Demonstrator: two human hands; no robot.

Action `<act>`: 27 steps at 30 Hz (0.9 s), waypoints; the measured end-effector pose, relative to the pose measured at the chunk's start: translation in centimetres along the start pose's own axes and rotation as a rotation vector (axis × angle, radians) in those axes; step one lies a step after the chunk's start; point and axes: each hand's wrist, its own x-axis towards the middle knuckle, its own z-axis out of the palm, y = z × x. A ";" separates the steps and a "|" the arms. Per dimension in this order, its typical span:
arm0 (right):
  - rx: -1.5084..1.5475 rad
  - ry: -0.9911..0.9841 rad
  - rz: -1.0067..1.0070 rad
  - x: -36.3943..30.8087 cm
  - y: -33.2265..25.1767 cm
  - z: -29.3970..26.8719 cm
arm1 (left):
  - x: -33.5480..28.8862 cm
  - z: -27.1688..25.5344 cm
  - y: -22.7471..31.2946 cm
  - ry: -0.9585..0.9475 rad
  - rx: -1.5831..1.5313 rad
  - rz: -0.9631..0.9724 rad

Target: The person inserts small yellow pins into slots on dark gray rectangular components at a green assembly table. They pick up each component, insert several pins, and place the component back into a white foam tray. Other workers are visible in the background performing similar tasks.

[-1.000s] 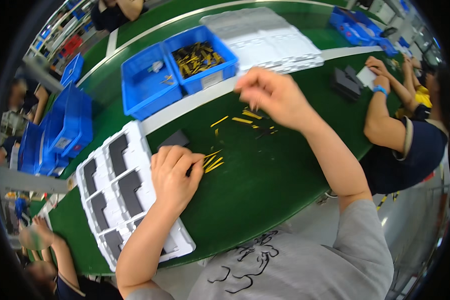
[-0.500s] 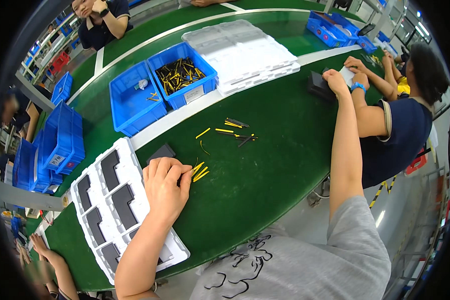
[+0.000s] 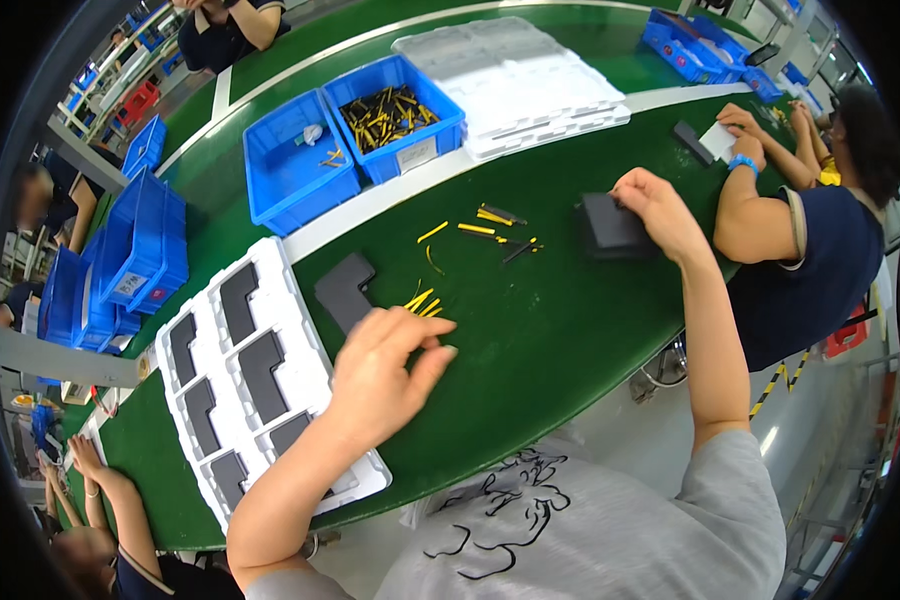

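Note:
My right hand (image 3: 662,212) pinches the edge of a black block-shaped part (image 3: 610,228) above the right side of the green table. My left hand (image 3: 395,370) is open, thumb and forefinger apart, with nothing seen between them. Just beyond its fingers lie several thin yellow strips (image 3: 425,302). An L-shaped black part (image 3: 345,288) rests between that hand and the white tray (image 3: 315,372), partly covered by the hand. More black parts of this shape sit in the tray's pockets. Farther off, black and yellow strips (image 3: 490,232) lie loose on the table.
A blue bin (image 3: 395,160) full of black and yellow strips stands at the back beside a nearly bare blue bin (image 3: 300,205). White trays (image 3: 530,120) are stacked to their right. A co-worker (image 3: 805,235) sits at the right; blue bins (image 3: 150,235) stand at the left.
My right hand has come left and nearer, bringing the black block-shaped part with it. My left hand has opened from a pinch and shifted away from the L-shaped part. The whole view has shifted.

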 end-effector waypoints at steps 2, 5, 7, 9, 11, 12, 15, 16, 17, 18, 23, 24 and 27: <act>-0.012 -0.084 -0.063 -2.5 -2.8 3.7 | -0.3 -0.3 2.3 -0.269 -0.269 -0.338; 0.075 -0.185 -0.040 -5.6 -5.6 7.7 | -0.5 0.4 3.5 -0.389 -0.482 -0.466; 0.156 -0.244 -0.032 -7.1 -6.7 9.6 | -1.1 1.1 3.3 -0.348 -0.621 -0.497; 0.302 -0.270 0.012 -8.2 -7.1 10.8 | -1.8 1.7 3.1 -0.299 -0.731 -0.552; 0.454 -0.260 0.032 -8.5 -7.3 11.0 | -1.6 1.7 3.2 -0.266 -0.816 -0.699; 0.543 -0.209 0.052 -8.3 -6.6 10.7 | -1.5 1.8 3.2 -0.249 -0.857 -0.774; 0.702 -0.077 0.101 -7.9 -3.9 9.6 | -1.4 1.9 2.6 -0.285 -0.876 -0.792; 0.735 -0.107 0.109 -8.3 -3.9 9.9 | -1.2 1.9 2.5 -0.331 -0.883 -0.811; 0.767 -0.137 0.117 -8.9 -4.1 10.4 | -0.9 1.9 2.3 -0.329 -0.877 -0.801; 0.800 -0.169 0.125 -9.4 -4.4 11.0 | -0.7 1.9 2.2 -0.326 -0.870 -0.791; 0.821 -0.288 0.088 -11.0 -5.5 12.6 | -1.4 0.6 1.7 -0.377 -0.743 -0.851; 0.812 -0.294 0.078 -11.5 -6.1 13.1 | -1.7 0.1 1.6 -0.380 -0.723 -0.885; 0.862 -0.430 0.101 -12.3 -6.5 13.6 | -2.7 -1.3 1.4 -0.377 -0.668 -0.909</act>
